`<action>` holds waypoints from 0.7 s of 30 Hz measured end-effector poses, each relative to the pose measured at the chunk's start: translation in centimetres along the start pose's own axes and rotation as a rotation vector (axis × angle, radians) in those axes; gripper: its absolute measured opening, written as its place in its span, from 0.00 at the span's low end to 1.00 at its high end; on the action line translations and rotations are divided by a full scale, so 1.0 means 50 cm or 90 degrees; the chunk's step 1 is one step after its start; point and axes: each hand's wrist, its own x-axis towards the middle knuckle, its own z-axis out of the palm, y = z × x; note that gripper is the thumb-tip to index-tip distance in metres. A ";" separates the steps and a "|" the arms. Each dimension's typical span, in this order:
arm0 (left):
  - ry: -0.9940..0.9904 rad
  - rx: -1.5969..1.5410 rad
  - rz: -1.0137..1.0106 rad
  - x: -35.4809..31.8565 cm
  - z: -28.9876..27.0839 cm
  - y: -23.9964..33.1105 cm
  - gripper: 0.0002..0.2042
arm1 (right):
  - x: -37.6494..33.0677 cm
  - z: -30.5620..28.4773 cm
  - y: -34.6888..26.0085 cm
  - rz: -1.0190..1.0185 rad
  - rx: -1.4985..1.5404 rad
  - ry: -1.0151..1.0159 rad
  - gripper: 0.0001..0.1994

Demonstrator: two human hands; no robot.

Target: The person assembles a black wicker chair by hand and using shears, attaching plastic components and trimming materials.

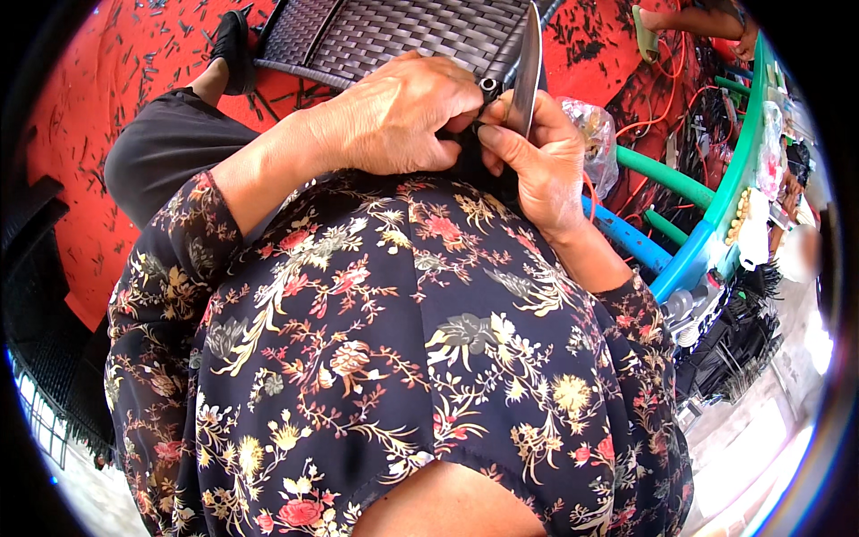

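Observation:
A dark brown woven plastic wicker panel [403,36] lies at the top, its near edge by my hands. My left hand [394,112] is closed at that edge, fingers curled under; whatever they pinch is dark and mostly hidden. Close on its right, my right hand [541,166] grips a knife [530,67], whose blade points up and away. The thumb presses toward the forefinger beside the blade, and the knife's handle is hidden in the palm. A small round metal end [488,84] shows at the panel's corner between the hands.
Black scraps litter the red floor covering [107,116]. At right are a green-and-blue frame [743,170], green pipe [667,176], blue pipe [626,237], orange cord [667,112] and clear plastic bag [595,143]. Another person's sandalled foot [646,34] is at upper right.

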 end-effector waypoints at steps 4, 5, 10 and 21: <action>0.029 0.078 0.017 -0.011 0.000 0.009 0.10 | -0.002 -0.002 0.004 0.008 -0.003 0.011 0.06; 0.006 -0.002 -0.063 -0.016 -0.005 0.015 0.09 | -0.003 -0.003 0.004 0.011 -0.008 0.014 0.06; 0.063 -0.222 -0.286 -0.041 0.013 0.022 0.07 | -0.010 0.004 -0.001 0.002 -0.015 0.039 0.06; 0.081 -0.441 -0.471 -0.045 0.055 0.017 0.05 | 0.004 0.014 -0.015 -0.010 -0.192 0.103 0.11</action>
